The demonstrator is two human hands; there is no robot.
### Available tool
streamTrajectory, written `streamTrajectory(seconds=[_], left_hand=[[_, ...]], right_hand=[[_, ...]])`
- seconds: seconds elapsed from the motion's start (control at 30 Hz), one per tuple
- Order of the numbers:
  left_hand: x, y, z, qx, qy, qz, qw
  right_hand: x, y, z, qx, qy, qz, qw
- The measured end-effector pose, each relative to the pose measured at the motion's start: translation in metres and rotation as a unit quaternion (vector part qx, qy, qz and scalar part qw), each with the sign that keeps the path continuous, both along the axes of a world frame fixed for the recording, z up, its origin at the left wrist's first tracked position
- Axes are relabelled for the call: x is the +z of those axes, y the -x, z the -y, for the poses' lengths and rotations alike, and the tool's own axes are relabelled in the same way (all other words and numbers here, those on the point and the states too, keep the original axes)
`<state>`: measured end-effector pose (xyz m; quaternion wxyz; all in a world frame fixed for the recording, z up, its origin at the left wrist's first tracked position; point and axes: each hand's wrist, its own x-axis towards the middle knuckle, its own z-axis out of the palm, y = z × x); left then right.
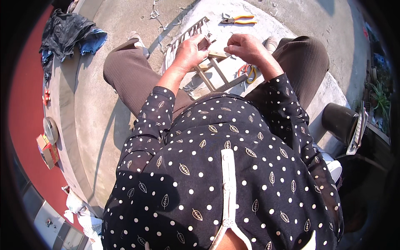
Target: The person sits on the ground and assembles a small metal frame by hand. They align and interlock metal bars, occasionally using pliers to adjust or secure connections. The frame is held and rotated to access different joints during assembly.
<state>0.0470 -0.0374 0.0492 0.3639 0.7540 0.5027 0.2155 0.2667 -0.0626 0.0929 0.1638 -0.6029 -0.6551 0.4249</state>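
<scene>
Between my knees lies a small wooden frame (pixel 212 71) with slats, like a little stool or chair, pale woven strips (pixel 189 35) crossing its far left part. My left hand (pixel 191 53) is closed at the frame's upper edge; a small dark piece shows by its fingertips, too small to name. To its right, my right hand (pixel 246 48) is closed, fingers curled in, just above the frame's right side. Whatever it pinches is too small or hidden. Orange-handled pliers (pixel 239 19) rest on the pale slab beyond my hands. Red and yellow tool handles (pixel 251 74) show below my right wrist.
Scraps of pale strip (pixel 155 13) litter the concrete at the far side. Black plastic sheeting (pixel 66 33) hangs over a ledge at far left. A dark bucket (pixel 339 121) stands at right, near green plants (pixel 379 98). A cardboard box (pixel 48 151) sits along the left ledge.
</scene>
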Motion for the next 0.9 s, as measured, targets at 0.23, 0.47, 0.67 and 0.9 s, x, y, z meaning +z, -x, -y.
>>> streamTrajectory(seconds=[0.23,0.47,0.67,0.9], left_hand=[[-0.022,-0.013,-0.001,-0.073,-0.288,-0.157,0.942],[-0.078,0.009,0.03,-0.12,-0.143,-0.212,0.959],[-0.056,0.024,0.022,-0.079,-0.018,-0.086,0.993],[-0.066,0.12,-0.041,0.356,-0.046,-0.191,0.913]], right_hand=[[0.06,-0.055,-0.029,-0.019,-0.102,0.125,0.987],[0.042,-0.071,-0.035,0.001,-0.076,0.143,0.987],[0.046,-0.054,-0.034,0.022,-0.081,0.116,0.99],[0.008,-0.022,-0.029,-0.047,-0.021,0.201,0.978]])
